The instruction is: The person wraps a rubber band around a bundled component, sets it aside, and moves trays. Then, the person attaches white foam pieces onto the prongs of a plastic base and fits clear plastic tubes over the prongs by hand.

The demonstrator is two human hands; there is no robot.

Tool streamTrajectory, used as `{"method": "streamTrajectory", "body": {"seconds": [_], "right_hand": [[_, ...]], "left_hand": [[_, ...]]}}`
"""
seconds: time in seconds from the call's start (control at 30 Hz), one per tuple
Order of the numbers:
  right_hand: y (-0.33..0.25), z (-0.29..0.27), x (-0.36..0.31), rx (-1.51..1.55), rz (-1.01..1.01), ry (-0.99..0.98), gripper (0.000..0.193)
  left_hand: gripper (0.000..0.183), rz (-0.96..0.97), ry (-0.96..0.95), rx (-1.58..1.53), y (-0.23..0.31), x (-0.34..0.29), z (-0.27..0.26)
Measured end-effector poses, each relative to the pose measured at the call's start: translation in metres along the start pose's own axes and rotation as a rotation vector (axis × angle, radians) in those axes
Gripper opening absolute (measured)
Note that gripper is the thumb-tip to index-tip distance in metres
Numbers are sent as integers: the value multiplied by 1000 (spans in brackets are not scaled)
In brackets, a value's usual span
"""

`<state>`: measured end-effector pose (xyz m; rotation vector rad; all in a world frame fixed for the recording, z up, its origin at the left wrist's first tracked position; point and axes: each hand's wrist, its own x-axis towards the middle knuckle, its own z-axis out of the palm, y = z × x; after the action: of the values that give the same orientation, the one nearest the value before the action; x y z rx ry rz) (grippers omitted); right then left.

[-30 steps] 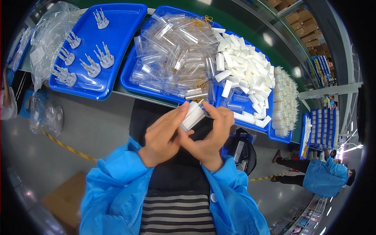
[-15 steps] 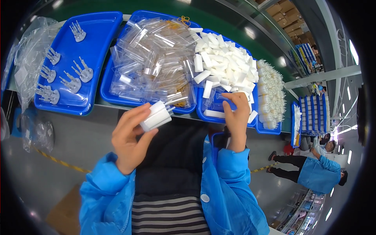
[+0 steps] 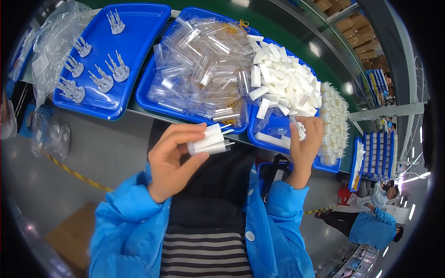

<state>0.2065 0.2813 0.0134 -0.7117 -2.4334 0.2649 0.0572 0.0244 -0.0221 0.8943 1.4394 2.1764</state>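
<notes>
My left hand [image 3: 171,160] is closed around a small cluster of white foam pieces [image 3: 211,140] with a clear sleeve on it; thin white rods stick out of its right end. Over the right part of the foam tray, my right hand [image 3: 307,147] has its thumb and fingers pinched on a small white foam piece [image 3: 301,131], partly hidden by the fingers. Beyond that hand lies a heap of white foam pieces [image 3: 282,78] in a blue tray [image 3: 254,138]. Clear plastic sleeves [image 3: 201,69] fill the blue tray to its left.
At the left, a blue tray [image 3: 125,51] carries several white pronged bases [image 3: 102,81]. Clear plastic bags [image 3: 58,51] hang beside it. Rows of white pronged parts [image 3: 334,123] stand at the right. A person in blue [image 3: 373,227] stands farther off on the right.
My right hand has gone from open above the foam tray to pinched on a foam piece, a little farther right. My left hand has turned the cluster, so its rods show more. The view has shifted.
</notes>
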Motion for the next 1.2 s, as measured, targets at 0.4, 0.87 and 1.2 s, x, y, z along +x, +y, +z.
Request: {"method": "streamTrajectory", "body": {"seconds": [0.4,0.87,1.2], "right_hand": [[-101,6,-30,878,-31,-324,19],[-100,22,-37,891,-320,-160,29],[-98,20,-47,1127,77,-52,25]], "left_hand": [[36,94,-49,285,-8,-4,3],[34,-65,12,-64,-9,-2,8],[31,-145,31,35,-2,-1,2]]}}
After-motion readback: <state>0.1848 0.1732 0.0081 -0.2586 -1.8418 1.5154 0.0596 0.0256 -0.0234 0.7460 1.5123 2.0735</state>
